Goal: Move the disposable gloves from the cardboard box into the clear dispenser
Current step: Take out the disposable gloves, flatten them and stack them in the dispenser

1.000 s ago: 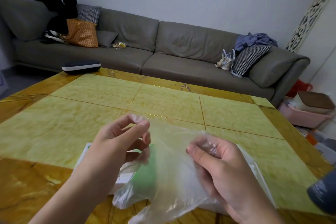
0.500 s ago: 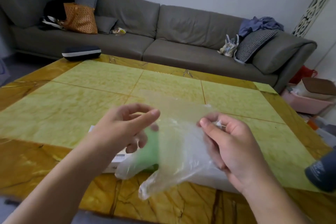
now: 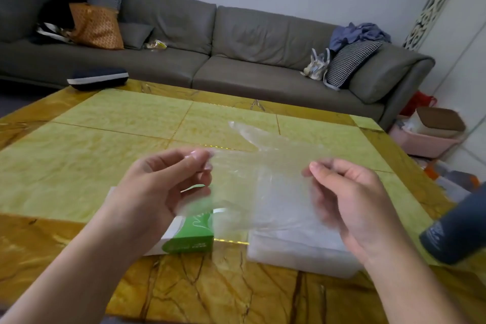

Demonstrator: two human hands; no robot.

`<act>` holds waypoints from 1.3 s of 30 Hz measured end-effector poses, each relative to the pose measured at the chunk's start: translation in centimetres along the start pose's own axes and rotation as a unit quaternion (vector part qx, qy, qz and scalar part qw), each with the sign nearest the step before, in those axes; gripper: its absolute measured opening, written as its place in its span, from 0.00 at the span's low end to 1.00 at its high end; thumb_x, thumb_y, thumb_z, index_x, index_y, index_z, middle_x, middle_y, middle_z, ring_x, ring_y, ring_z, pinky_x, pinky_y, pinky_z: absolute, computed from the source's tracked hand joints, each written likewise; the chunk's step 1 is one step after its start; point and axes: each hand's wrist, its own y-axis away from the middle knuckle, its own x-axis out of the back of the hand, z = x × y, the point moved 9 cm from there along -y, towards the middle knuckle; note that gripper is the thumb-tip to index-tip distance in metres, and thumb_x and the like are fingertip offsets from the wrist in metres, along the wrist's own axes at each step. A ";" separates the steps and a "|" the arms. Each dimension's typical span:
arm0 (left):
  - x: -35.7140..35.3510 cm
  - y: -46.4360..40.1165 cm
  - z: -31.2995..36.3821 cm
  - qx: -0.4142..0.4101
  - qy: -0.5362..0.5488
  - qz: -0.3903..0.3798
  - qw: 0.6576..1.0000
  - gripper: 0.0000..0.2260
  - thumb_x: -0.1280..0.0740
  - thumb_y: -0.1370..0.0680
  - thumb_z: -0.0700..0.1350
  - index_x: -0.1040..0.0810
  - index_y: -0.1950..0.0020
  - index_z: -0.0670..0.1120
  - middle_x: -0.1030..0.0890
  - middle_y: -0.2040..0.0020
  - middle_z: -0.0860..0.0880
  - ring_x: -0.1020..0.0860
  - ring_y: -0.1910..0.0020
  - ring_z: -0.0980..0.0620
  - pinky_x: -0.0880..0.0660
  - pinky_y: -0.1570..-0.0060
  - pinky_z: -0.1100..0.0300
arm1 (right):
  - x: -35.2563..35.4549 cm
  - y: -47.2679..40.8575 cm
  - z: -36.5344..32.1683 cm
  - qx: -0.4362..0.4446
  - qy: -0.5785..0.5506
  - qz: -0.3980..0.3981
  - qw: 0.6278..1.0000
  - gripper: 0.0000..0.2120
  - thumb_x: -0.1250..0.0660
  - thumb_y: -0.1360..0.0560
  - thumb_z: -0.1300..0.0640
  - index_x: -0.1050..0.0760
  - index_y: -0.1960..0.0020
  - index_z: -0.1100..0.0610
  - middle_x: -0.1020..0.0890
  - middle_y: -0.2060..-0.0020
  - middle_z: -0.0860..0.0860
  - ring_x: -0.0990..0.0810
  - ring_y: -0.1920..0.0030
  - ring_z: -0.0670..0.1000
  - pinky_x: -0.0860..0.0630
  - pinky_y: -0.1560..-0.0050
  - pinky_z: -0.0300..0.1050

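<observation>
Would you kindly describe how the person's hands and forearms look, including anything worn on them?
Both forearms are bare, with no sleeves in view. The left hand and right hand wear no gloves, rings, watch or bracelet that shows. The fingernails look short and unpainted.

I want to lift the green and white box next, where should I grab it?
Grip the cardboard box across its long sides near the green end, coming from above; it lies flat on the table, and that end shows beside the left hand.

Clear glove (image 3: 263,173) over a green-and-white box (image 3: 188,238). Desk (image 3: 118,139): yellow-green panels, veined amber border. Grey sofa (image 3: 263,60), orange patterned bag (image 3: 96,26), houndstooth cushion (image 3: 349,62), pink tub (image 3: 423,143).
</observation>
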 end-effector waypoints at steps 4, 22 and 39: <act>-2.9 -1.1 0.2 -0.026 -0.081 0.033 0.996 0.08 0.27 0.26 0.41 0.13 0.50 0.40 0.14 0.57 0.41 0.20 0.65 0.50 0.18 0.63 0.60 | 3.8 -0.2 -0.3 -0.007 0.020 0.042 0.999 0.11 0.30 0.18 0.58 0.16 0.59 0.58 0.22 0.69 0.58 0.27 0.72 0.55 0.35 0.76 0.41; -13.6 -2.5 -10.0 -0.055 -0.756 -0.181 0.626 0.24 0.34 0.20 0.63 0.34 0.24 0.65 0.27 0.44 0.63 0.25 0.50 0.61 0.25 0.47 0.62 | 9.2 -1.9 3.8 -0.049 0.459 0.097 0.882 0.15 0.31 0.26 0.57 0.29 0.69 0.56 0.19 0.71 0.53 0.23 0.75 0.54 0.25 0.73 0.45; -14.2 -4.3 -12.5 -0.015 -0.818 -0.243 0.521 0.27 0.28 0.24 0.60 0.32 0.26 0.64 0.22 0.38 0.57 0.21 0.40 0.53 0.22 0.45 0.57 | 2.2 0.7 1.7 0.044 0.553 -0.118 0.823 0.21 0.27 0.22 0.52 0.29 0.32 0.49 0.26 0.36 0.44 0.25 0.37 0.50 0.22 0.37 0.50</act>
